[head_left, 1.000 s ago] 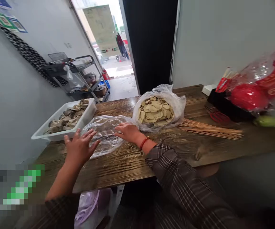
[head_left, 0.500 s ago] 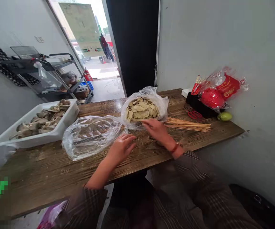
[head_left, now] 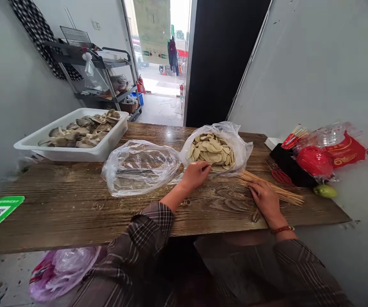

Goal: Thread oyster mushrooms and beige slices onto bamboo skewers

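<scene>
A clear plastic bag (head_left: 243, 151) lies with its mouth spread, full of thin, flat, pale tan slices (head_left: 212, 150). My left hand (head_left: 196, 174) is at the bag's front edge, fingers curled in toward the thumb. Whatever they pinch, if anything, is too small to make out. To the right, my right hand (head_left: 265, 200) rests over a bundle of thin bamboo skewers (head_left: 288, 195), its fingers closed at their upper side. Left of the slices sits another clear plastic bag (head_left: 142, 168), open and collapsed on the wooden table (head_left: 84, 213).
A white tub (head_left: 109, 147) of oyster mushrooms (head_left: 81, 131) stands at the back left. Toward the right are red scissors (head_left: 280, 175), a black box (head_left: 283, 160), red wrapped packages (head_left: 314, 161) and a green fruit (head_left: 325, 191). A green QR card (head_left: 3, 211) lies at left.
My right hand has moved from the slices' bag rightward onto the skewers. My left hand has come up to the front edge of that bag. The view has shifted as well.
</scene>
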{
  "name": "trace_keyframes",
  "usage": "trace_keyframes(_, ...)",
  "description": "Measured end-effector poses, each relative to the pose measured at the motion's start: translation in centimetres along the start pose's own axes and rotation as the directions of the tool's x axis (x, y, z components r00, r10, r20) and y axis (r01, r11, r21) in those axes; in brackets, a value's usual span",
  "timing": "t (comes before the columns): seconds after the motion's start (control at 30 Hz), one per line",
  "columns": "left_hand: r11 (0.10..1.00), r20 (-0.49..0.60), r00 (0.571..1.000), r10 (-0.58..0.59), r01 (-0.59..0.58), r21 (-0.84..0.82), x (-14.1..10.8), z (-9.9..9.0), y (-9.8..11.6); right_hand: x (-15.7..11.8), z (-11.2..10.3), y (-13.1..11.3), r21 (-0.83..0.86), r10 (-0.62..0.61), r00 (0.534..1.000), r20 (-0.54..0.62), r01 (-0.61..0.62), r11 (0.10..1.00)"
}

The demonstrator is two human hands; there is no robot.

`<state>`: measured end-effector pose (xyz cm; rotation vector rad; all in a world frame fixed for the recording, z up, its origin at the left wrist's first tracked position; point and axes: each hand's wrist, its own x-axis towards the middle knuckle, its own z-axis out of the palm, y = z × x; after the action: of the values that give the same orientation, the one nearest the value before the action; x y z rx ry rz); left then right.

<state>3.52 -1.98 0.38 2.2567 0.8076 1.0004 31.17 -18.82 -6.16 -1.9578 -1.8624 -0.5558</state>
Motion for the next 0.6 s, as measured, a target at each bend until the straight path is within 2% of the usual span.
trace_keyframes(0.17, 0.984, -0.148, 0.989, -0.007, 0.033, 0.177, 2.7, -2.1, -1.2, 0.1, 0.1, 0.2, -0.017, -0.012, 1.000, -0.004, 0.012, 1.000)
trace_keyframes(0.27, 0.938, -0.140, 0.990, 0.016, 0.033, 0.344, 3.5, -2.9, -2.1, 0.1, 0.0, 0.2, -0.051, 0.004, 1.000, -0.009, -0.004, 0.999)
trace_keyframes(0.4, 0.854, -0.102, 0.995, -0.023, 0.073, 0.515, 2.9, -3.0, -2.9, 0.1, -0.2, 0.1, -0.054, 0.007, 1.000, -0.004, -0.007, 0.999)
trace_keyframes(0.47, 0.840, -0.099, 0.994, -0.048, 0.094, 0.534, 2.4, -2.9, -3.1, 0.1, -0.4, -0.1, -0.039, 0.008, 1.000, -0.020, -0.009, 0.999)
trace_keyframes(0.6, 0.882, -0.142, 0.988, -0.067, 0.125, 0.455, 2.0, -2.6, -3.5, 0.1, -1.1, -0.7, -0.003, 0.012, 0.997, -0.074, -0.012, 1.000)
